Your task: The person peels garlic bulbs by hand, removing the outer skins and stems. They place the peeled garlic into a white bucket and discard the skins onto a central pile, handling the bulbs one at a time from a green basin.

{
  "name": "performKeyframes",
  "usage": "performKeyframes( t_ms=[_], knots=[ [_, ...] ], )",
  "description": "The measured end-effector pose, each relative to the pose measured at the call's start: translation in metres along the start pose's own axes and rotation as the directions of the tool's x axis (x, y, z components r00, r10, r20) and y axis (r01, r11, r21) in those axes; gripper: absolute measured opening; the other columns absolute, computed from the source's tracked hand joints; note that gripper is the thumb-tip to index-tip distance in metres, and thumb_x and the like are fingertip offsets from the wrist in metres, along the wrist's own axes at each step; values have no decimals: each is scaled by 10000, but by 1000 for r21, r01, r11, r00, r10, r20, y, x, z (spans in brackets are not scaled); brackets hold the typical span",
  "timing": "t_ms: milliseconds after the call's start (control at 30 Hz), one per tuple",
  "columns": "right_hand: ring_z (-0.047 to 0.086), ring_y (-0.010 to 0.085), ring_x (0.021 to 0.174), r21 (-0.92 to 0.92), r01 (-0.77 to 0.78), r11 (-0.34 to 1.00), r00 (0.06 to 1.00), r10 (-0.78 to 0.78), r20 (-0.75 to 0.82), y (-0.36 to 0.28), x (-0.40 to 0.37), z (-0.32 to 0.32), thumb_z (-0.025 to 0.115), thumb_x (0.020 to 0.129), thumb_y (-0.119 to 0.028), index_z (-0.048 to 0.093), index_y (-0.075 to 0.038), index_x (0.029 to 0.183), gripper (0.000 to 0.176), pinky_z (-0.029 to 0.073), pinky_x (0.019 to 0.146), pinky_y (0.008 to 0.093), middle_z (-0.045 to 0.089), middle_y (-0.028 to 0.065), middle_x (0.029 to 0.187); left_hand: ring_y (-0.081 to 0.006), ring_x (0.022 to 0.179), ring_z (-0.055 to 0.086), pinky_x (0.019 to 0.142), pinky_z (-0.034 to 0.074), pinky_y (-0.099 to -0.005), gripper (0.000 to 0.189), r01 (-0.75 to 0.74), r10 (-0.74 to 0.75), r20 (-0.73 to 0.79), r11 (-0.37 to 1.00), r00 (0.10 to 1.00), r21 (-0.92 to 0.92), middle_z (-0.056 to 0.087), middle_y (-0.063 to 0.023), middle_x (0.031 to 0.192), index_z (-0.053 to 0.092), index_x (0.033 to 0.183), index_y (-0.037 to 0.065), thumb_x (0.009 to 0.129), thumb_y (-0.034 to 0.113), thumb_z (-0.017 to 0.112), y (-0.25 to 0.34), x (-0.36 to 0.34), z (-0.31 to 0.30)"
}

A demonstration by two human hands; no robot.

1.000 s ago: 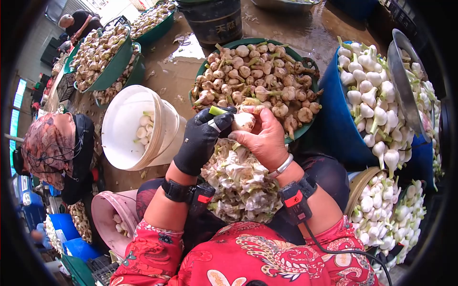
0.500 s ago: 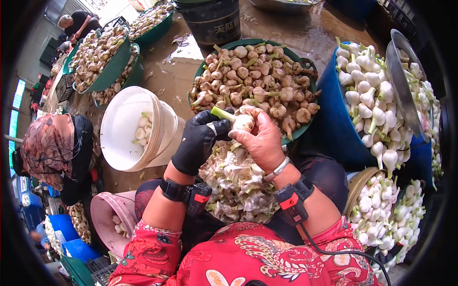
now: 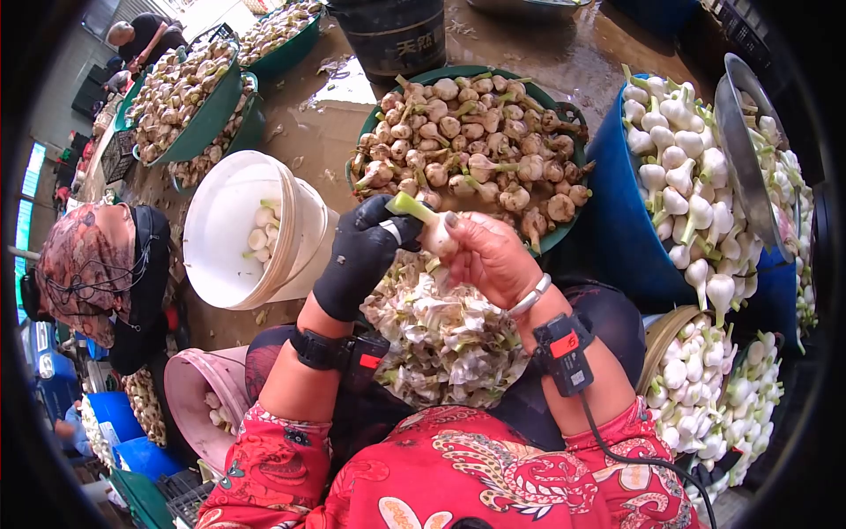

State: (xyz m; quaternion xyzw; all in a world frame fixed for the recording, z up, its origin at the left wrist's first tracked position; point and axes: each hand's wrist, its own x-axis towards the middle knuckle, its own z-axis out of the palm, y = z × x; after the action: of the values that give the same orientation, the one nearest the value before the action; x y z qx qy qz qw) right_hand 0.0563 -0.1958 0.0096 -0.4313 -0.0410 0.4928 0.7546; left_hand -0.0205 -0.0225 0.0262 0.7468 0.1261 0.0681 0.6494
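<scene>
A garlic bulb (image 3: 436, 236) with a short green stem is between my two hands, just above the near rim of a green basin. My left hand (image 3: 363, 251), in a black glove, is closed round its stem side. The bare right hand (image 3: 495, 260) has its thumb and fingers pinched on the bulb's right side. Brown-skinned garlic bulbs (image 3: 458, 132) fill the green basin (image 3: 573, 234) beyond my hands. Below them, a heap of loose garlic skins (image 3: 445, 331) lies in my lap.
A white bucket (image 3: 211, 251) holding a few peeled bulbs stands at left, above a pink bucket (image 3: 189, 388). A blue tub (image 3: 608, 212) heaped with white garlic is at right. Behind the basin stands a black bucket (image 3: 388, 40). Another person (image 3: 145, 40) bends at far left.
My right hand has turned and shifted slightly down and right, its thumb now on top of the bulb. More of the bulb's pale surface shows. The left hand keeps its hold.
</scene>
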Motion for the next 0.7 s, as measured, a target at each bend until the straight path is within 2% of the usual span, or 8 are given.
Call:
performKeyframes(
  t_ms=[67, 133, 167, 200, 267, 433, 500, 700],
  knots=[
    [548, 87, 647, -8, 94, 996, 995, -95, -26, 7, 6, 2, 645, 876, -356, 548, -13, 1060, 402, 486, 565, 235, 596, 30, 815, -201, 805, 642, 747, 545, -343, 202, 109, -82, 83, 906, 993, -410, 645, -100, 903, 584, 1032, -19, 894, 106, 506, -1, 0, -5],
    [548, 61, 664, -390, 371, 843, 890, -443, -110, 18, 11, 12, 687, 855, -295, 495, -14, 1123, 433, 489, 571, 227, 591, 25, 839, -212, 821, 645, 767, 556, -369, 233, 77, -28, 125, 912, 992, -403, 641, -130, 936, 567, 1068, -22, 919, 128, 469, -2, -1, -4],
    [547, 47, 679, -543, 615, 572, 669, -743, -24, 36, 29, 4, 733, 818, -253, 456, -16, 1160, 500, 485, 566, 217, 589, 16, 868, -213, 815, 648, 759, 556, -367, 229, 14, 24, 111, 943, 994, -334, 641, -133, 931, 566, 1072, -23, 915, 119, 481, 0, -2, 1],
    [547, 47, 679, -544, 611, 576, 671, -741, -31, 30, 24, 5, 733, 818, -253, 456, -16, 1160, 500, 485, 566, 217, 589, 16, 868, -213, 809, 651, 751, 555, -365, 225, -46, 76, 104, 964, 992, -263, 642, -136, 927, 565, 1077, -25, 911, 110, 493, 4, -4, 5],
    [546, 48, 679, -246, 383, 890, 903, -417, -103, 8, 8, 14, 770, 778, -256, 436, -8, 1178, 577, 483, 560, 217, 590, 22, 883, -200, 778, 657, 718, 549, -337, 215, 196, -106, 208, 855, 972, -480, 651, -124, 888, 579, 1050, -28, 891, 111, 538, 16, -4, 2],
    [546, 81, 559, -303, 7, 953, 997, 15, 71, -10, -4, 4, 630, 831, -273, 539, -73, 904, 232, 418, 449, 200, 556, 6, 692, -138, 668, 610, 626, 491, -269, 132, 79, -73, 120, 996, 990, -49, 633, -53, 761, 618, 942, -13, 857, 69, 561, 17, -5, -1],
    [545, 81, 559, -209, -52, 977, 988, 80, 132, -4, -5, 0, 614, 841, -308, 540, -73, 899, 254, 421, 451, 203, 561, 9, 699, -102, 604, 547, 572, 453, -273, 67, -94, 80, 87, 979, 993, 179, 612, -31, 707, 614, 867, 5, 857, 42, 559, 13, -8, 2],
    [663, 183, 752, 92, -104, 990, 923, 62, 380, -6, -12, -4, 597, 844, -433, 560, -25, 1022, 447, 553, 631, 286, 648, 119, 875, -81, 687, 557, 618, 452, -248, 163, 72, -72, 3, 997, 997, -4, 617, -5, 781, 635, 970, -7, 878, 99, 552, 10, -1, -4]
  ],
)
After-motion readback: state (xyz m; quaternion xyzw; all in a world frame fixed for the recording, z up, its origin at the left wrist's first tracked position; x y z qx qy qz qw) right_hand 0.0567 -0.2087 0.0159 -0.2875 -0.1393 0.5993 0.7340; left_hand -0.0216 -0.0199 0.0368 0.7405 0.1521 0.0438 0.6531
